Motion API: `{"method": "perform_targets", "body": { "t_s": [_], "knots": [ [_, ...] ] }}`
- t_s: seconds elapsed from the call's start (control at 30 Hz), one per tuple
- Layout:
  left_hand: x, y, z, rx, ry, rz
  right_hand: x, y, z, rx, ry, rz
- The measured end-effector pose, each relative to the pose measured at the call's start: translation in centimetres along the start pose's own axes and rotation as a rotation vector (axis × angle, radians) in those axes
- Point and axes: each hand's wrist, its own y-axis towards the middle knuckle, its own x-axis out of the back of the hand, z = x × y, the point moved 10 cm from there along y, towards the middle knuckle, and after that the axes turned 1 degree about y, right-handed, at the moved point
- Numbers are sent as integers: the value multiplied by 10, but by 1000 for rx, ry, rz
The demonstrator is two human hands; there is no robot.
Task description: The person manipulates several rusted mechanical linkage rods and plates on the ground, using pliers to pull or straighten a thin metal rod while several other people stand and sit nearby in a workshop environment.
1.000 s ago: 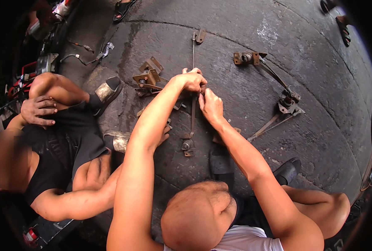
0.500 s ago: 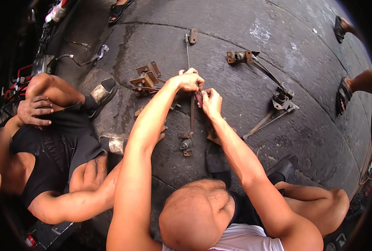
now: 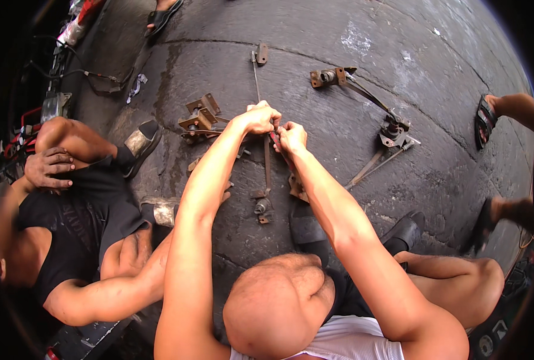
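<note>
Dark grey scuffed floor (image 3: 441, 192) w/ long seams, all round the hands (clock dirs below taken from them). Co-worker in black sleeveless top (image 3: 75, 240) sits approx 8 o'c, one grimy hand (image 3: 50, 168) on own bent knee; other hand's fingers (image 3: 225, 196) show past person's L forearm, approx 7 o'c. Bent brown-and-grey metal linkage w/ rusty bracket (image 3: 393, 133) on floor, 2 to 4 o'c, well apart from both hands. Straight thin metal-bar linkage (image 3: 267, 168) on floor under hands, running approx 12 to 6 o'c. Rusty brown bracket cluster (image 3: 202, 118) at 9 o'c, near L forearm.

L hand (image 3: 262, 118): over mid. of straight linkage, fingers curled; tips part hidden, can't tell if clamped on it. R hand (image 3: 292, 138): just beside L, at its 4 o'c, fingers bent in, thumb + index pinched on small red piece (image 3: 274, 140), mostly hidden, btwn hands, right by straight linkage's mid.
</note>
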Motion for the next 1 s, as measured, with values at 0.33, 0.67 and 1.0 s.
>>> {"method": "perform_targets", "body": {
  "t_s": [0.33, 0.67, 1.0],
  "knots": [
    [1, 5, -4, -58, -89, -24, 3, 18, -2, -34, -76, -3],
    [0, -45, -6, -259, -147, -308, 68, 50, 69, 266, 17, 153],
    [0, -40, -32, -120, 30, -273, -13, 19, -31, 252, -429, 399]
  ]
}}
